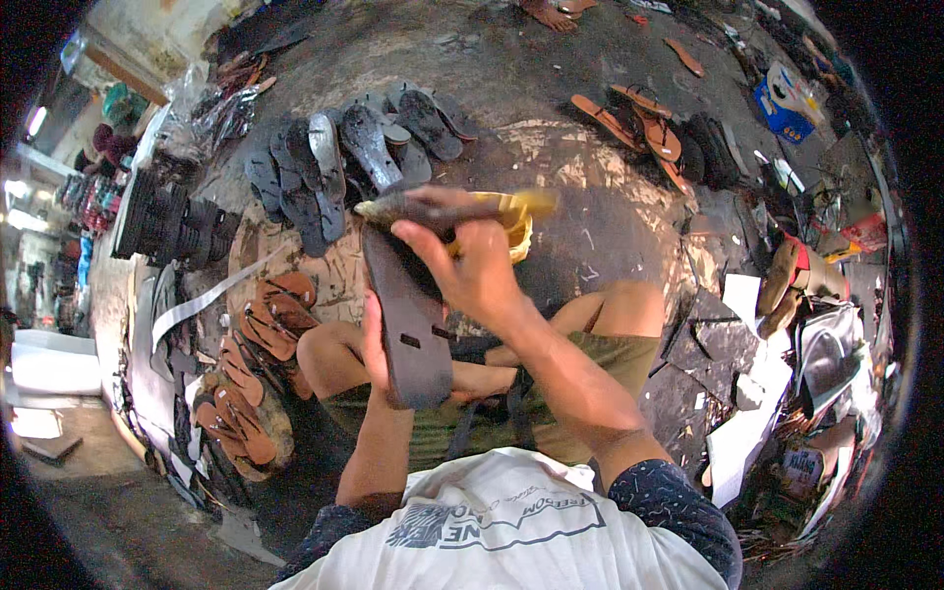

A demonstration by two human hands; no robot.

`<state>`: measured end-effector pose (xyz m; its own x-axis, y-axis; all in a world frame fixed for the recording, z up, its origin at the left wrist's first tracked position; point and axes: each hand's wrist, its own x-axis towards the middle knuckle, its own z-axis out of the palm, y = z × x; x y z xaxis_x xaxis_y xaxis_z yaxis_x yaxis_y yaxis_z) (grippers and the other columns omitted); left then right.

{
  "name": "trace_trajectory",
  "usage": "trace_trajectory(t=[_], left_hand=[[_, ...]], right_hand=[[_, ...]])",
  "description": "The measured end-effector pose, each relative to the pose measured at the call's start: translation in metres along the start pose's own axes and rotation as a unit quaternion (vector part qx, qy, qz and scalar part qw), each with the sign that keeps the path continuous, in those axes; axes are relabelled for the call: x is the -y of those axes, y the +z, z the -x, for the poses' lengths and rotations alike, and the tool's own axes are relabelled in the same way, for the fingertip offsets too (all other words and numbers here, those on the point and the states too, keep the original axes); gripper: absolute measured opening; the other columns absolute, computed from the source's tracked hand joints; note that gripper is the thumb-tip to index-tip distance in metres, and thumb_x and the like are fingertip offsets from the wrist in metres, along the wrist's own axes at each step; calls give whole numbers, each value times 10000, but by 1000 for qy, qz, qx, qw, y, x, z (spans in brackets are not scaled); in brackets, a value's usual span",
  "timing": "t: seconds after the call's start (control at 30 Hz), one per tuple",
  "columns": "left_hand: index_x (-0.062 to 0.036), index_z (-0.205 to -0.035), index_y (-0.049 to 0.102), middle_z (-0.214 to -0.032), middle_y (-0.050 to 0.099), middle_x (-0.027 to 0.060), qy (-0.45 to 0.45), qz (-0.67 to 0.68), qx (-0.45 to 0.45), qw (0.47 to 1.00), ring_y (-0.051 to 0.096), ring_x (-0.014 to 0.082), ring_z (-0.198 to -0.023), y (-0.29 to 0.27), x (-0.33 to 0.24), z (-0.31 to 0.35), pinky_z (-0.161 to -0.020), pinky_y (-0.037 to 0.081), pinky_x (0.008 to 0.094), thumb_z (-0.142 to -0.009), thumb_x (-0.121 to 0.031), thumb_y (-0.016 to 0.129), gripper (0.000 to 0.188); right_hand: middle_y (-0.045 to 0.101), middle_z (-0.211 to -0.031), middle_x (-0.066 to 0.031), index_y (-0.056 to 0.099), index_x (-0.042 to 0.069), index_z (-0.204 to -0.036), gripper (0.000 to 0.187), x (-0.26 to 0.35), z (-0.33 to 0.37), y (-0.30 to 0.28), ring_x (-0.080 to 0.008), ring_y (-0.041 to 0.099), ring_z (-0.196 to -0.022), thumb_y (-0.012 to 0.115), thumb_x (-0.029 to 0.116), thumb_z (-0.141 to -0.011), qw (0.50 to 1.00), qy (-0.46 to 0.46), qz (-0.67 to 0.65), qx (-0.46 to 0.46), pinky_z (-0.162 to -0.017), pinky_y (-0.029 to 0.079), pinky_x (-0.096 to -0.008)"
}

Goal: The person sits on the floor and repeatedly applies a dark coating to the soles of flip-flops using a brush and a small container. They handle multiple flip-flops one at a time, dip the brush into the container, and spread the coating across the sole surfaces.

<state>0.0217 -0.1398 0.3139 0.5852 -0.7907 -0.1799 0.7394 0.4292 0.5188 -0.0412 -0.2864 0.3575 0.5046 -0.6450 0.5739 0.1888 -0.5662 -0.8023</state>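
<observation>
In front of my lap I hold a dark brown sandal sole (418,364) upright, its two strap slots showing near the heel end. My left hand (375,344) grips it along the left edge, with the fingers partly hidden behind. Above the sole's upper end, my right hand (480,267) is closed round a long dark brush-like tool (393,207). This tool's pale tip is at the sole's top edge; its yellowish other end is blurred, and whether the tip touches I cannot tell. Behind the right hand stands a yellow container (521,241), partly covered.
Black sandals (369,143) lie in rows ahead. Brown sandals (241,423) are at my left, near a stack of black soles (172,221). More brown sandals (657,133) lie far right. White sheets (742,457), dark scraps and a grey bag (826,354) crowd the right side.
</observation>
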Motion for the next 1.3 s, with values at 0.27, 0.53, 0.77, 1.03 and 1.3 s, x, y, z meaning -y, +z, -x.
trace_trajectory(t=[0.27, 0.53, 0.77, 1.03, 1.3], left_hand=[[-76, -1440, 485, -1363, 601, 98, 77, -111, 81, 987, 600, 279, -1210, -9, 9, 14, -1050, 478, 450, -1061, -458, 451, 539], [-131, -1553, 381, -1533, 459, 188, 84, -89, 38, 992, 486, 485, -1351, -23, -1, 22, -1086, 448, 619, -1015, -540, 484, 684], [-67, -1520, 402, -1456, 525, 169, 102, -49, 147, 983, 574, 337, -1265, -26, 0, 13, -1001, 508, 488, -1031, -551, 464, 691], [-96, -1603, 260, -1469, 503, 107, 146, -180, 58, 971, 552, 274, -1275, -40, -4, 5, -1070, 461, 437, -1003, -337, 565, 715], [-131, -1598, 296, -1524, 467, 98, 156, -152, 92, 972, 529, 290, -1330, -40, -7, 9, -1100, 452, 479, -1060, -356, 476, 610]], right_hand=[[742, -947, -138, 699, 18, -1092, 283, 6, -5, -11, -233, 698, -835, 777, 232, -925, 997, -25, 1, -77, -778, 538, -352], [753, -939, -135, 676, 18, -1143, 296, 5, 16, -7, -213, 721, -858, 746, 232, -951, 966, 120, -133, -185, -804, 559, -365], [745, -962, -87, 686, -13, -1141, 321, 25, -6, -27, -162, 665, -864, 768, 220, -937, 996, 84, 12, -22, -794, 532, -325], [719, -989, -203, 676, 11, -1100, 339, 7, -4, -13, -407, 700, -903, 746, 299, -937, 999, 18, 19, -45, -805, 540, -461], [731, -949, -153, 706, 23, -1085, 282, 3, -8, -23, -299, 704, -886, 740, 268, -948, 996, 86, 18, -5, -788, 533, -400]])
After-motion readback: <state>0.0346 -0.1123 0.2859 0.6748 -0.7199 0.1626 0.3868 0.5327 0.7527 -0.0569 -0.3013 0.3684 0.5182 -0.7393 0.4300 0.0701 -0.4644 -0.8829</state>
